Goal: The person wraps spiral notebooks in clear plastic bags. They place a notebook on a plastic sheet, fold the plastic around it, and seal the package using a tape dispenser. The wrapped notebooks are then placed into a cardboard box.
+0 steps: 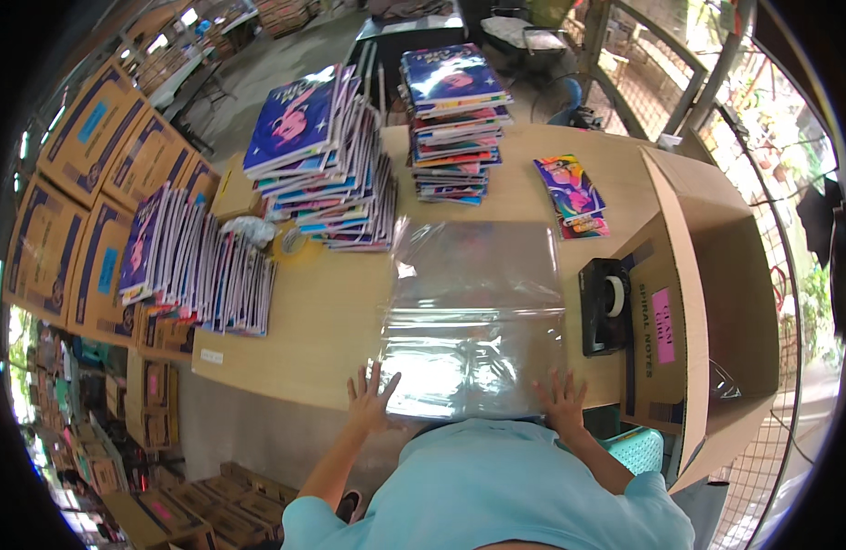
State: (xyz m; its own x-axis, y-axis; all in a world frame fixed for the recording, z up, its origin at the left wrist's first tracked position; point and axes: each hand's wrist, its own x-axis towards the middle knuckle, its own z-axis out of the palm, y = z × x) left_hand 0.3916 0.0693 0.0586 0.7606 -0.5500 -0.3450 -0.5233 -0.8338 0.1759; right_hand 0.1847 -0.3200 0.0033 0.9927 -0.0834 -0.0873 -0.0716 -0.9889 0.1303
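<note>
A clear plastic sheet or bag (pixel 475 275) lies flat on the wooden table (pixel 327 348) right before me, shiny and creased across its middle. My left hand (pixel 373 401) rests with fingers spread at its near left corner. At the near right corner my right hand (pixel 561 401) is spread out too, touching the edge. Neither hand grips anything. Beyond the plastic stand two tall stacks of purple-covered notebooks, a left stack (pixel 327 174) that leans and a right stack (pixel 453 128). Another row of notebooks (pixel 198 261) leans over at the table's left end.
A black tape dispenser (pixel 604 307) stands right of the plastic, beside a large open cardboard box (pixel 666 348). Colourful booklets (pixel 571 195) lie at the far right. A tape roll (pixel 293 242) sits by the left stack. Closed cartons (pixel 102 202) are piled left; a teal basket (pixel 637 449) is below right.
</note>
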